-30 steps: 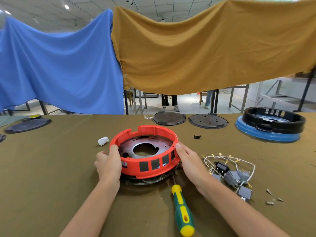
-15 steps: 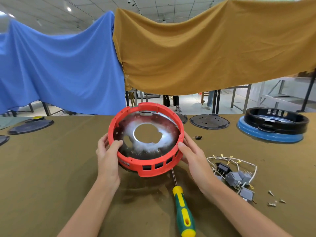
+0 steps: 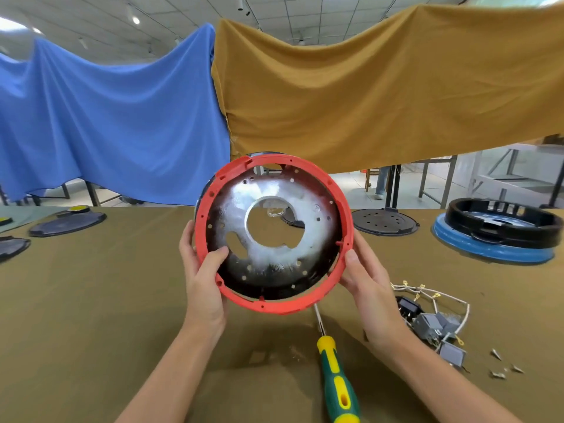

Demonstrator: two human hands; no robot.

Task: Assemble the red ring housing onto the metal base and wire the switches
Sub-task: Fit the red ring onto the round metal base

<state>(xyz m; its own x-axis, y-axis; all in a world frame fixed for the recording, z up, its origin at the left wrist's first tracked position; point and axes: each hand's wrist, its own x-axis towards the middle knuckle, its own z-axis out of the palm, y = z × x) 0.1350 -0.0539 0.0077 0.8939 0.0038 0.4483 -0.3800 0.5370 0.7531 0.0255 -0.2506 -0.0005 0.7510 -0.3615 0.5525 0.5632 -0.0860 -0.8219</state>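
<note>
Only the one head view here, so: the red plastic ring housing (image 3: 344,209) is already sitting around the shiny round metal base plate (image 3: 274,254), and the pair is held up off the olive-green cloth-covered counter (image 3: 91,300), tipped on edge so the inside faces the camera. The left hand (image 3: 204,288) grips the left rim with the thumb curled over onto the plate, and the right hand (image 3: 366,288) grips the right rim with the thumb pressed on the red edge. So the fitting part looks mostly done, but I can't tell if anything is actually screwed down yet, since a few small loose screws (image 3: 500,366) lie on the counter at the far right and the green-and-yellow handled screwdriver (image 3: 335,380) lies untouched below the ring. The wiring looks like it's all still to go: the grey switches with white wires (image 3: 433,322) are in a heap just beside the right wrist, not connected to anything.
</note>
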